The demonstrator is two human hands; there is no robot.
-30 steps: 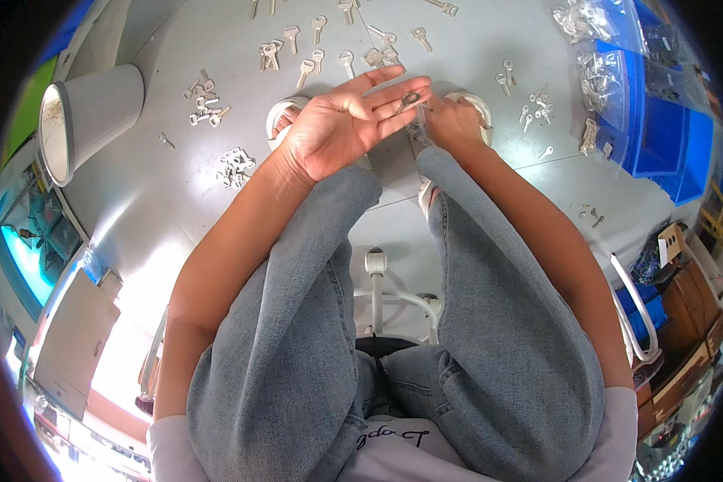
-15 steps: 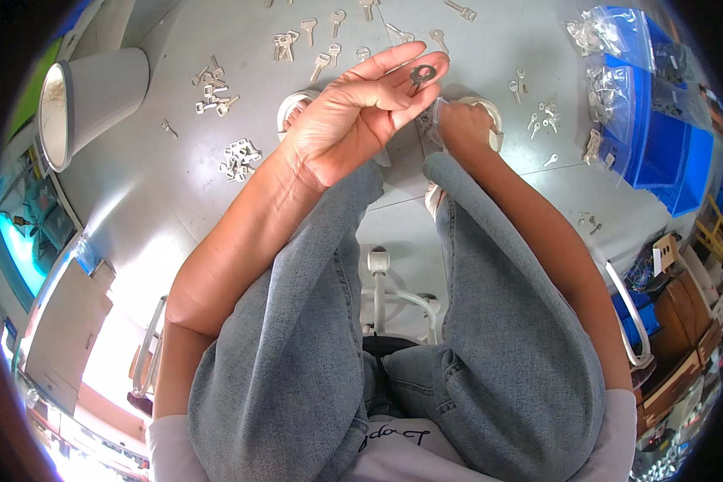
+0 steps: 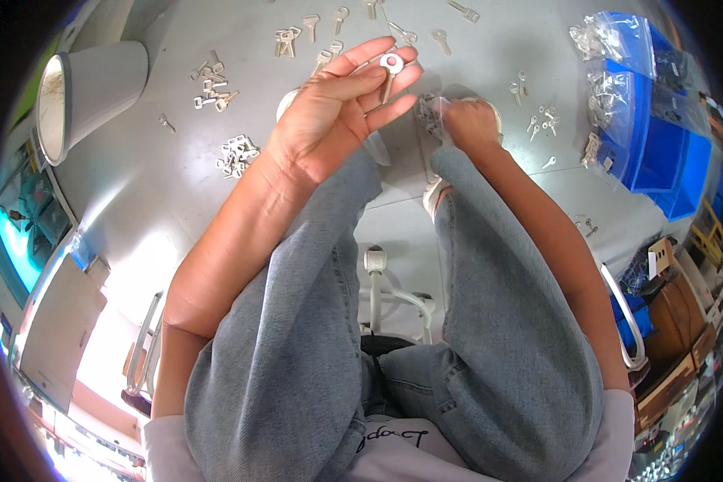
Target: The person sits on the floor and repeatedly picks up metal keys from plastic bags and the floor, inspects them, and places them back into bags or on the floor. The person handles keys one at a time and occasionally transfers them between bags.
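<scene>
My left hand point(image 3: 325, 112) is raised palm up above the floor, its thumb pinching a round-headed metal key point(image 3: 391, 66) against the fingers. The key's blade points down toward the palm. To its right, my right hand point(image 3: 472, 124) is closed on a clear plastic bag point(image 3: 432, 114) with metal pieces inside, probably keys. The fingertips of that hand are hidden. Beyond my left hand, loose keys lie on the floor, among them a small cluster point(image 3: 287, 42) and a single key point(image 3: 440, 40).
A heap of keys point(image 3: 236, 156) lies left of my left arm, beside a tipped grey-white bin point(image 3: 104, 96). Blue plastic bins point(image 3: 659, 153) with bagged keys stand at the right. Small key groups point(image 3: 549, 120) lie in front of them. My knees in jeans point(image 3: 297, 321) flank a white chair base point(image 3: 375, 261).
My left hand has shifted left with the key, whose head now catches the light. My right hand has moved slightly right, and more of the plastic bag shows beside it.
</scene>
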